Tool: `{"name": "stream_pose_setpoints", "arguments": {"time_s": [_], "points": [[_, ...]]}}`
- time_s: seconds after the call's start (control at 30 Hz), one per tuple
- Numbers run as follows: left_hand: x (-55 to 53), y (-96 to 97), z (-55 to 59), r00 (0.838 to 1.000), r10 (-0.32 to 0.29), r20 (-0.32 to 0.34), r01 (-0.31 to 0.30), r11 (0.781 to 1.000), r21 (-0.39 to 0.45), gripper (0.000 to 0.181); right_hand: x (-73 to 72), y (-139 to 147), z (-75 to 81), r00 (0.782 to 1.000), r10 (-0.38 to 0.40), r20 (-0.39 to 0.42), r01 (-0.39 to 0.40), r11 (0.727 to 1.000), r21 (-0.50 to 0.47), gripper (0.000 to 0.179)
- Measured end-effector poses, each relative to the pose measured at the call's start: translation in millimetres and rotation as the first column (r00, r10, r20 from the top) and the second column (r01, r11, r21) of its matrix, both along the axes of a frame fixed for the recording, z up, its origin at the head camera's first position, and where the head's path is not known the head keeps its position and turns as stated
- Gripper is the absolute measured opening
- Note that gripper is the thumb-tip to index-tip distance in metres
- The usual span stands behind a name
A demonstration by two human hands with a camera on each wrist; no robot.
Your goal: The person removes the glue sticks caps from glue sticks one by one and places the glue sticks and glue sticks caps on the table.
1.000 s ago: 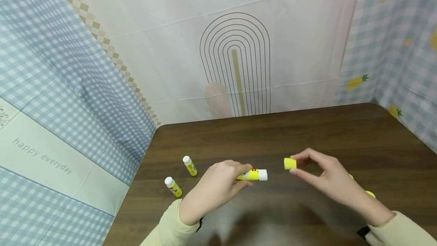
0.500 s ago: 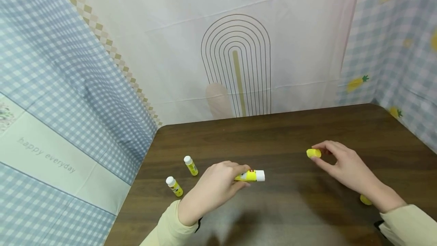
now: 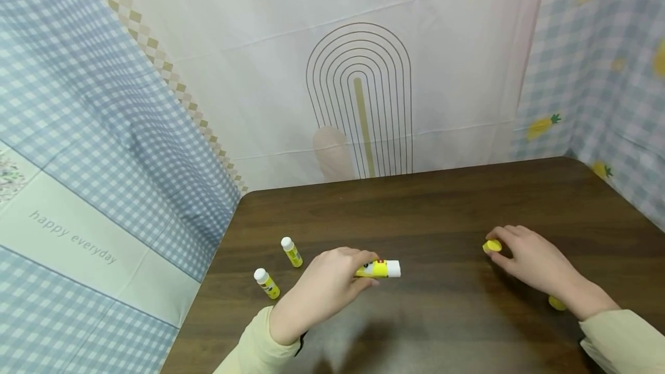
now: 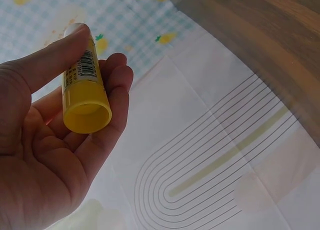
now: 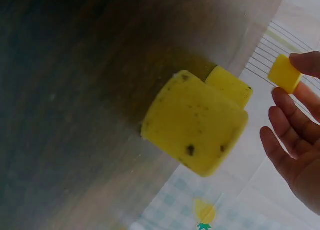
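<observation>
My left hand (image 3: 324,284) grips a yellow glue stick (image 3: 378,269) above the table, its white end pointing right. In the left wrist view the glue stick (image 4: 86,90) lies between thumb and fingers, barcode showing and its hollow yellow end facing the camera. Farther right, my right hand (image 3: 537,261) pinches a small yellow cap (image 3: 492,246) by thumb and fingertips, low over the table; whether it touches cannot be told. Two more yellow caps stand on the table in the right wrist view, a near cap (image 5: 197,122) and a farther cap (image 5: 230,87).
Two yellow glue sticks with white tops, a rear stick (image 3: 292,251) and a front stick (image 3: 267,283), stand left of my left hand. The dark wooden table (image 3: 405,206) ends at a patterned cloth (image 3: 441,97) behind, with checked cloth on both sides.
My right hand has carried the yellow cap to the right, away from the glue stick, and lowered it toward the table. My left hand keeps almost the same place.
</observation>
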State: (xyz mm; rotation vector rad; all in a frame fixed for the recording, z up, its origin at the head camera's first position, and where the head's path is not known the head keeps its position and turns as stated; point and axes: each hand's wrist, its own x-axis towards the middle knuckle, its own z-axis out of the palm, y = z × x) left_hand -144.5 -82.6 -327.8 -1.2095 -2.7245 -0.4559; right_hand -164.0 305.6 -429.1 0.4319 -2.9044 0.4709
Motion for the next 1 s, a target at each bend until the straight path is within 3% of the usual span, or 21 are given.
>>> {"name": "stream_pose_setpoints", "arguments": {"time_s": [0.2,0.5,0.77,1.0], "points": [[0.6,-3.8,-2.2,1.0,0.005,-0.025,-0.005,1.0,0.016,0.027,-2.3,4.0,-5.2,0.998,0.003,0.056,-0.005,1.0,0.028,0.03],[1.2,-10.4,-6.0,0.999,0.027,-0.04,-0.026,0.999,0.031,0.029,-3.7,7.5,-9.9,0.996,0.018,0.088,-0.022,0.999,0.045,0.026],[0.1,-17.5,-12.5,0.998,0.051,-0.045,-0.047,0.995,0.093,0.03,-3.7,8.8,-12.3,0.994,0.015,0.104,-0.02,0.999,0.045,0.025],[-1.0,-24.2,-19.2,0.998,0.066,-0.01,-0.065,0.99,0.128,0.031,-3.1,9.8,-14.1,0.994,0.018,0.111,-0.023,0.999,0.039,0.024]]}}
